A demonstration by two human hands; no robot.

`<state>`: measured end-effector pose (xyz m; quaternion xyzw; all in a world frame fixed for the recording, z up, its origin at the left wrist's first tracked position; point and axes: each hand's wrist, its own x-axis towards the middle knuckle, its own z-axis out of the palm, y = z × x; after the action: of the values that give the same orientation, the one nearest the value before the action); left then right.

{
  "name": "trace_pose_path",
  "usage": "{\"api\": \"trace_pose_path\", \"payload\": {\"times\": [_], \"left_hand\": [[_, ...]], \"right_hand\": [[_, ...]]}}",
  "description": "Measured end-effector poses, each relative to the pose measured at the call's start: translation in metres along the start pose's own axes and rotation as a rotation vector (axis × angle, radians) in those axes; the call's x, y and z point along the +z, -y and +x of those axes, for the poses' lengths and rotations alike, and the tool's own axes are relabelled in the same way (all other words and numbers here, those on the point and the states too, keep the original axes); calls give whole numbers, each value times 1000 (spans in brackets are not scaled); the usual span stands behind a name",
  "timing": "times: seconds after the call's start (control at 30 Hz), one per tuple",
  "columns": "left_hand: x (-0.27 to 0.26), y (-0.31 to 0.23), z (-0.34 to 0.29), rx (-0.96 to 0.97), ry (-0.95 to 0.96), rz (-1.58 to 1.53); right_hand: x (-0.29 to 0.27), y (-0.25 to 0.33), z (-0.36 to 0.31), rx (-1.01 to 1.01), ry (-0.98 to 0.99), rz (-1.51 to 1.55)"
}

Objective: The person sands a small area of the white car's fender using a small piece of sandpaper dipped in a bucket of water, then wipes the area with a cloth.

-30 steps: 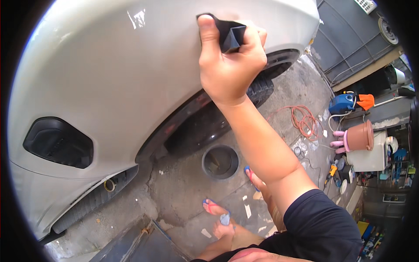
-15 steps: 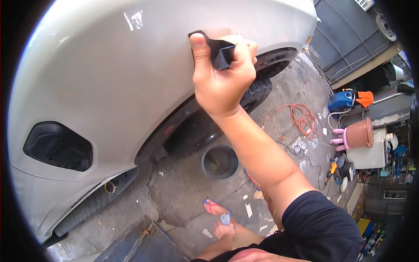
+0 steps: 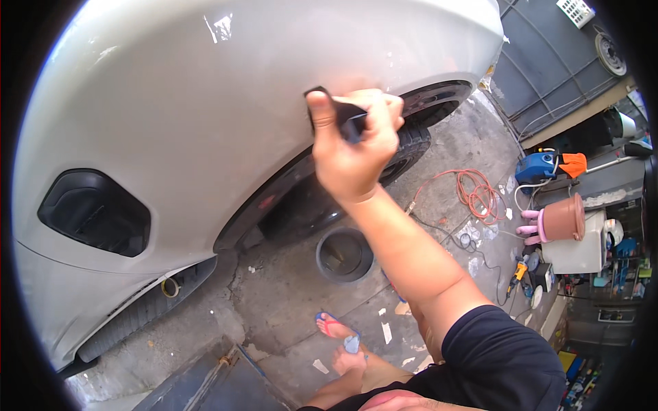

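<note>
Pale grey car body (image 3: 185,116) is seen across the far L; tyre (image 3: 416,140) is shown at its R, just beyond the R hand (image 3: 353,154). Grey bucket (image 3: 346,278) is set on the floor (image 3: 274,308), near side of car body; brown bucket (image 3: 563,218) is placed well apart, R. By the R hand, nearer to car body, a folded black sheet (image 3: 347,114) is clamped: thumb laid at L edge, fingers curled at R. Sheet is thus located btwn thumb & fingers, at car body's surface (contact hidden); its visible long axis is slanted far-L to near-R, approx. as the forearm (image 3: 411,246); full extent hidden. In the L hand (image 3: 347,361), near side, well apart from sheet, a small bluish-grey piece (image 3: 351,343) is gripped.
</note>
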<state>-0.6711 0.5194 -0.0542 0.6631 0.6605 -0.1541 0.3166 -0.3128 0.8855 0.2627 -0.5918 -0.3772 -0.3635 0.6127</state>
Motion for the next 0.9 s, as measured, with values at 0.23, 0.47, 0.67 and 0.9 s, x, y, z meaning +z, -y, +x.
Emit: {"api": "trace_pose_path", "payload": {"times": [0.23, 0.47, 0.67, 0.9], "left_hand": [[2, -5, -3, -9, 11, -18], [-4, -6, -7, -9, 20, 6], [2, -6, -9, -9, 51, -15], [5, -8, -10, -27, 36, -5]], "right_hand": [[6, 8, 25, -268, 144, 7], [3, 6, 49, -321, 101, -14], [13, -6, 70, -344, 23, -32], [18, 6, 68, -410, 65, 44]]}}
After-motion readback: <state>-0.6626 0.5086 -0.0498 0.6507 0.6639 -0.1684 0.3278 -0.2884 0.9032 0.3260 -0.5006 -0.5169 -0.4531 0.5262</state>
